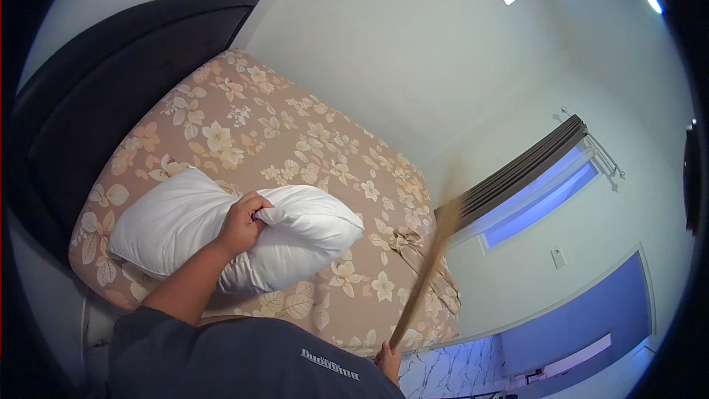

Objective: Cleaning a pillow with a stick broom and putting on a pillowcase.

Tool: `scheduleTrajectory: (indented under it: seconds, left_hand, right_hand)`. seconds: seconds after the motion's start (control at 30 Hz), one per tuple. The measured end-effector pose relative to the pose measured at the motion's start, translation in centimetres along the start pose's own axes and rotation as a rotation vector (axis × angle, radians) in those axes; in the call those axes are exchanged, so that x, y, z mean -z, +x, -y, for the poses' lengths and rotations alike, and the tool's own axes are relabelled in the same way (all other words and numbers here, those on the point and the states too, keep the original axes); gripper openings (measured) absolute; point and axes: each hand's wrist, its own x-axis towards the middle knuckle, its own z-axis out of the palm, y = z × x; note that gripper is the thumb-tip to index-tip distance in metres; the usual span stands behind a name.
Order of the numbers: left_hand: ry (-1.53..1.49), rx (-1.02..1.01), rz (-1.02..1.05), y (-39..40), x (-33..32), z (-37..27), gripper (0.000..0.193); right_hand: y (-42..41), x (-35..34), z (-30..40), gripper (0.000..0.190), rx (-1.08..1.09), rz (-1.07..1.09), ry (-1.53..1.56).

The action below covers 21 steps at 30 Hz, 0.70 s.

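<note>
My left hand (pixel 243 224) grips a white pillow (pixel 166 221) by its middle, pinching the fabric so it creases and folds around the fist. The pillow is held over a bed (pixel 343 172) covered with a brownish-pink floral fitted sheet. Low on the right, my right hand (pixel 390 363) is closed around the lower end of a long brown stick broom (pixel 424 277). The broom points up and away, and its far end is smeared by motion blur.
A dark headboard (pixel 111 66) borders the bed on the left. Crumpled beige cloth (pixel 407 244) lies near the bed's right edge, partly behind the broom. Beyond are a white wall (pixel 399 55), a window with a dark curtain (pixel 515 172), a wall socket (pixel 558 257) and a doorway (pixel 587 310).
</note>
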Motion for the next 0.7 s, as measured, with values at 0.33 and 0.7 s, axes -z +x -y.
scheduleTrajectory:
  seconds: [0.33,0.7]
  left_hand:
    - [0.034,0.058,-0.011,-0.3,-0.7,0.2,0.022]
    - [0.139,0.074,-0.019,1.1,-3.2,0.6,0.022]
  right_hand:
    - [3.7,-1.9,-5.4,0.019,0.358,0.322,-0.804]
    - [4.0,-2.7,-0.2,0.020,0.324,0.158,0.252]
